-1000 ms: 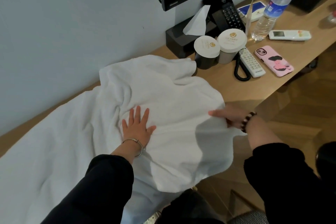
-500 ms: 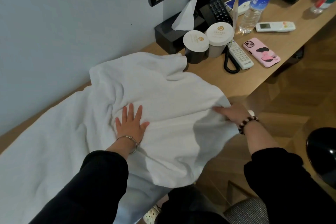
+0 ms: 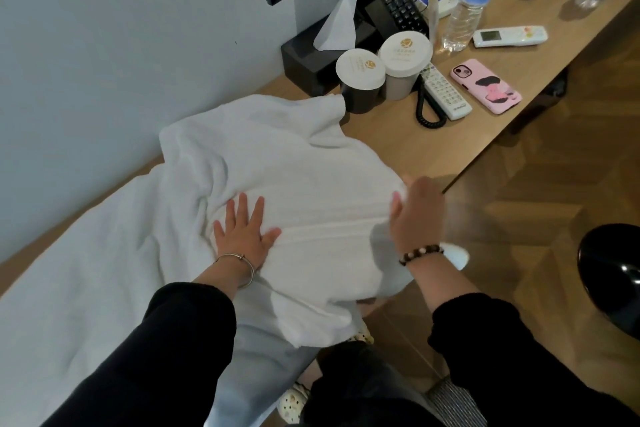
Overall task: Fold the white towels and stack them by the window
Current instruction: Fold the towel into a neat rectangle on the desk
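White towel (image 3: 294,163): delta since last frame?
– Still spread on the table (image 3: 398,146), front edge hanging off. Left hand (image 3: 242,236) unchanged: flat on it, fingers (image 3: 258,210) apart.
– Right?
– Right hand (image 3: 417,215) moved up from the table edge and inward; its fingers are curled on the towel's right edge.

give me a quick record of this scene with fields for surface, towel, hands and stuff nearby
surface: wooden desk along a wall
towel: white towel, spread out and rumpled, near edge hanging off the desk
hands: left hand flat on the towel; right hand grips its right edge
nearby: two lidded cups, pink phone, water bottle, tissue box, all beyond the towel
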Motion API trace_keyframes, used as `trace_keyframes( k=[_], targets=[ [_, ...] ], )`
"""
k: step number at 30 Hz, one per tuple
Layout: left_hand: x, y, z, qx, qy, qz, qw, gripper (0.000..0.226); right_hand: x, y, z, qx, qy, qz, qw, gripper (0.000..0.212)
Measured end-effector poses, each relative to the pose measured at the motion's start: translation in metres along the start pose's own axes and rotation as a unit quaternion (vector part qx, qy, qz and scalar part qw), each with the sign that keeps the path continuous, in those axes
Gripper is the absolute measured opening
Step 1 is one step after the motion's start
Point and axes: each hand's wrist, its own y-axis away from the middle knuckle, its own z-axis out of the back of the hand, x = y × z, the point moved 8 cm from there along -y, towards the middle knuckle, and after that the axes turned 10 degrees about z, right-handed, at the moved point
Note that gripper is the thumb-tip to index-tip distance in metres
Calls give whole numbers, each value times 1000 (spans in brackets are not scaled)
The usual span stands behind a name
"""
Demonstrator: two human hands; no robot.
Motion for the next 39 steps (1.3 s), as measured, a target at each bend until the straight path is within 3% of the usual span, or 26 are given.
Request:
trace_keyframes(
  k=[2, 3, 4, 6, 9, 11, 12, 14, 15, 17, 19, 21, 23, 29, 32, 34, 36, 39],
  targets=[
    [-1, 0, -1, 5, 0, 0, 1000, 73, 45, 22, -31, 89, -1, 180, 980, 18],
    [-3, 1, -1, 12, 1, -3, 1000, 74, 56, 36, -46, 150, 24, 224, 963, 20],
    [-7, 2, -1, 20, 1, -10, 1000, 75, 59, 42, -55, 217, 35, 221, 950, 21],
    [-24, 7, 0, 26, -11, -53, 998, 76, 50, 32, -62, 267, 37, 143, 952, 27],
    [-57, 26, -2, 27, -40, -143, 989, 71, 67, 8, -52, 201, 43, 143, 968, 17],
    [-69, 37, 9, 32, 49, -189, 980, 58, 77, 2, -63, 179, 53, 164, 969, 8],
    [-69, 40, 22, 10, 113, -217, 969, 48, 80, 2, -71, 209, 77, 166, 961, 11],
    [-53, 37, 55, -138, 165, -245, 945, 39, 86, -1, -75, 255, 151, 186, 937, 17],
    [-37, 29, 67, -190, 150, -211, 947, 38, 89, -5, -81, 290, 185, 200, 918, 19],
    [2, 12, 74, -206, 105, -65, 971, 43, 99, -20, -88, 350, 222, 208, 886, 31],
    [42, -2, 57, -159, 81, 83, 980, 59, 120, -29, -89, 334, 200, 216, 896, 36],
    [64, -4, 35, -85, 80, 132, 984, 63, 137, -20, -109, 360, 129, 245, 891, 51],
    [76, -2, 15, -50, 79, 121, 988, 64, 133, -4, -133, 435, 112, 240, 860, 62],
    [88, -3, 8, -23, 99, 121, 987, 70, 130, -22, -144, 454, 127, 140, 871, 65],
    [92, 0, 24, -3, 152, 106, 983, 64, 169, -25, -137, 434, 141, 162, 875, 65],
    [102, 16, 46, -52, 203, 49, 977, 48, 209, -20, -132, 392, 113, 226, 885, 65],
    [122, 42, 67, -168, 208, -6, 964, 38, 251, -7, -130, 368, 78, 283, 882, 65],
    [179, 74, 59, -212, 190, 55, 957, 37, 309, 22, -128, 358, 58, 355, 861, 66]
  ],
)
